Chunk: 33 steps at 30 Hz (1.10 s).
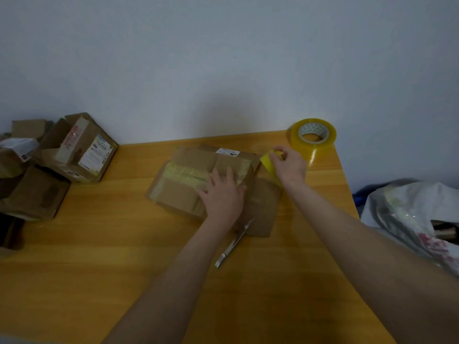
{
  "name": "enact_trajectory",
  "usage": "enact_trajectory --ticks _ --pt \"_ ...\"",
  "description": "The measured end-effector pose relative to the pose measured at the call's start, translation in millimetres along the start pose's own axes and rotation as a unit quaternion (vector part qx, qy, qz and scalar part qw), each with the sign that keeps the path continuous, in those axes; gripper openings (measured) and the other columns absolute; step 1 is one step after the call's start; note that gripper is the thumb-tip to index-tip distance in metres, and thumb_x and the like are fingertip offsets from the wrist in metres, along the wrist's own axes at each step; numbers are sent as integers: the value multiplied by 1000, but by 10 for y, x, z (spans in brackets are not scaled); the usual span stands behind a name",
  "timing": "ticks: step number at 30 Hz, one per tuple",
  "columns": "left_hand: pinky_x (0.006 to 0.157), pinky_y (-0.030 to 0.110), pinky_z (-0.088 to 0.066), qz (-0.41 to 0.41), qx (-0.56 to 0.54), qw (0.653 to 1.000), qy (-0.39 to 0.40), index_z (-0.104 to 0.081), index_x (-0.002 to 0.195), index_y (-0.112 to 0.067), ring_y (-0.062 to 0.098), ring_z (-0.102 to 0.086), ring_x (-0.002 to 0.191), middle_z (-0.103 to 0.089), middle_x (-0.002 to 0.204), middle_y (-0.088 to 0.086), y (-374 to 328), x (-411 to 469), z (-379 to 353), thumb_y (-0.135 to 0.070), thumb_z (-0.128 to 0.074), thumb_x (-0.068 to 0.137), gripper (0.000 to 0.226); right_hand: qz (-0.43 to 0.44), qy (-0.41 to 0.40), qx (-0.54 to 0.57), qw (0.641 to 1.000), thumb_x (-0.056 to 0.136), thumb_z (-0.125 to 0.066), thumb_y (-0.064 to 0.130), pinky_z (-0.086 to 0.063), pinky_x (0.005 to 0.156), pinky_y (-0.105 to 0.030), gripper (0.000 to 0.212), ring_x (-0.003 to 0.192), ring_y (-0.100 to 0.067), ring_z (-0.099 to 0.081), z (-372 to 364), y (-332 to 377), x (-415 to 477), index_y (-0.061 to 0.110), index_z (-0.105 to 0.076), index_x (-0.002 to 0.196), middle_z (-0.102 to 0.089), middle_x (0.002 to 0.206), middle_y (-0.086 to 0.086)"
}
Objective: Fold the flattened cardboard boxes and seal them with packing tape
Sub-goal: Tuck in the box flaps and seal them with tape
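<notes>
A brown cardboard box [188, 180] with old yellowish tape and a white label lies in the middle of the wooden table [104, 244]. My left hand [222, 194] presses flat on its top flaps, fingers straight. My right hand [289, 165] pinches a yellow strip of tape [267, 162] at the box's right edge. The strip's lower part runs behind my wrist. A roll of yellow packing tape [313, 134] stands at the table's back right corner, just beyond my right hand.
A utility knife [233, 244] lies on the table just in front of the box. Several folded cardboard boxes [82, 150] are piled at the left edge. A grey plastic bag [409, 212] sits off the table's right side. A wall runs behind.
</notes>
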<state>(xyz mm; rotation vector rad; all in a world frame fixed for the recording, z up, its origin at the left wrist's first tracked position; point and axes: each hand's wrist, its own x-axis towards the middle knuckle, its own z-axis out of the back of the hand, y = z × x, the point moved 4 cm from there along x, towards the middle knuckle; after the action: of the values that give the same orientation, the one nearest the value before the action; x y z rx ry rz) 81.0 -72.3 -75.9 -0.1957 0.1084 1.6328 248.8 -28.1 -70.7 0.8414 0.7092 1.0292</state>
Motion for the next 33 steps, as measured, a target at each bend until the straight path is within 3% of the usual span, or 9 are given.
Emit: enact_trajectory --ticks 2,8,11,14,17,23,27,31,33 --pt "110 68 -9 -2 -2 999 50 -8 153 -26 37 -1 146 -2 160 14 39 71 -130 -49 -31 100 62 -2 -7 -1 1000 95 -57 27 -38 81 -25 29 115 -24 -57 -55 14 58 19 -64 122 -64 121 -10" --pt "115 61 -8 -130 17 988 85 -8 152 -34 30 2 147 2 161 7 216 18 -139 -40 -54 93 75 1 6 -9 1000 96 -56 27 -43 87 -31 29 114 -24 -57 -216 55 93 20 -64 123 -64 122 -10" --pt "117 56 -3 -195 8 980 25 -16 150 -41 21 2 148 -1 161 0 443 -130 -83 -51 -57 87 76 8 26 -10 1000 96 -56 28 -43 89 -33 29 115 -24 -57 -297 67 28 20 -64 122 -64 123 -8" --pt "117 51 -18 -53 -133 977 -161 -30 148 -25 23 -17 145 -18 158 4 826 -311 74 -52 -60 86 73 14 39 -16 999 96 -56 28 -44 87 -33 28 114 -24 -57 -348 59 -65 19 -64 121 -64 123 -8" --pt "109 43 -36 149 -319 932 -89 -16 151 -10 30 -33 137 -23 153 13 1063 -296 -25 -30 -64 89 81 -1 54 -12 998 96 -57 29 -43 84 -31 27 114 -23 -57 -373 12 -175 20 -65 120 -64 123 -6" --pt "108 40 -36 -1 -254 967 -3 -16 152 -14 29 -38 134 -30 153 8 924 13 -43 -8 -58 90 76 -91 -1 46 995 95 -59 27 -38 76 -28 17 106 -28 -58 -192 -229 -439 23 -66 110 -63 119 -9" --pt "114 32 -22 -89 -267 959 -1 -14 152 -15 24 -22 143 -20 157 6 867 126 4 0 -52 92 73 -107 -33 55 992 94 -60 23 -42 80 -31 18 107 -30 -59 -44 -344 -579 18 -67 110 -63 111 -9" --pt "97 31 -41 28 -290 950 -114 -38 140 -11 24 -45 124 -43 138 8 1029 -228 -92 -10 -54 92 50 -57 -85 8 995 95 -57 25 -45 88 -36 24 110 -28 -58 113 -134 -603 17 -65 117 -65 118 -10" --pt "83 35 -48 70 -228 965 -111 -47 127 -12 24 -53 109 -50 123 6 1157 -517 -274 -23 -59 89 42 -15 -94 0 996 96 -55 26 -45 87 -36 25 110 -28 -58 143 55 -607 18 -64 119 -65 118 -9"
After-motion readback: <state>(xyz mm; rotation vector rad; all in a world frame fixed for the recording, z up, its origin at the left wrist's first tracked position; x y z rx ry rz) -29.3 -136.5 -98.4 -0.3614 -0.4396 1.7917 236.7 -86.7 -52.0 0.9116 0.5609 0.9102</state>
